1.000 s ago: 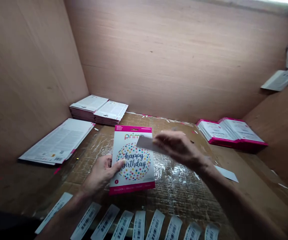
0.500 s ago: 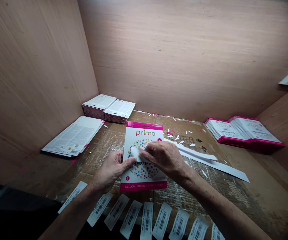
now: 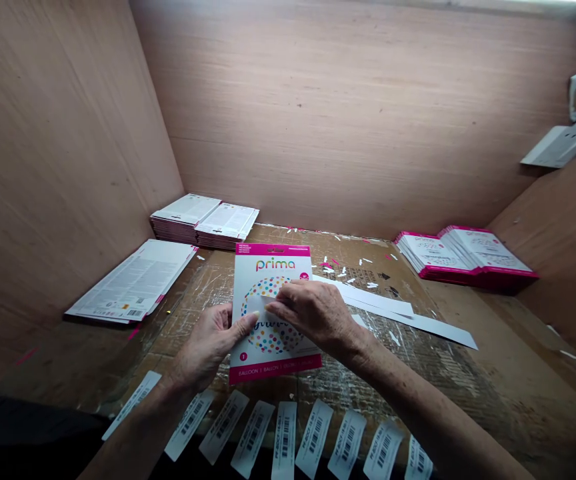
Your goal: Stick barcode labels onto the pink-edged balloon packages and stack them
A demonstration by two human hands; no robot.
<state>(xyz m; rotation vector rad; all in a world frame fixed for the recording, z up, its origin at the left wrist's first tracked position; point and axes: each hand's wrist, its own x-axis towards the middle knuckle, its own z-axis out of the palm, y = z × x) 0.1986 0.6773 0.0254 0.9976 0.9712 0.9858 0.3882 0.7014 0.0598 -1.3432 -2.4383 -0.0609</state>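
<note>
A flat pink-and-white balloon packet (image 3: pixel 281 341) marked "prima", with a dotted round print, is held up, front facing me. My left hand (image 3: pixel 213 340) grips its left edge, thumb on the front and fingers behind. Across the front, my right hand (image 3: pixel 315 313) has thumb and forefinger pinched on a small whitish label (image 3: pixel 260 305). The label lies over the dotted print beside my left thumb; its far end is hidden by my fingers. Below the packet, several barcode labels (image 3: pixel 284 437) hang in a row along the table's near edge.
Stacked packets (image 3: pixel 225 221) stand at back left, with more packets (image 3: pixel 133 280) lying before them. Pink-edged packets (image 3: pixel 468 257) are piled at right. White paper strips (image 3: pixel 418 327) and scraps lie on the cardboard-covered table (image 3: pixel 368 373). Wooden panels (image 3: pixel 318 133) enclose the back and sides.
My view has shifted slightly, so the packet and hands appear a little further left. The whitish label lies flatter against the packet, and both hands keep their grip.
</note>
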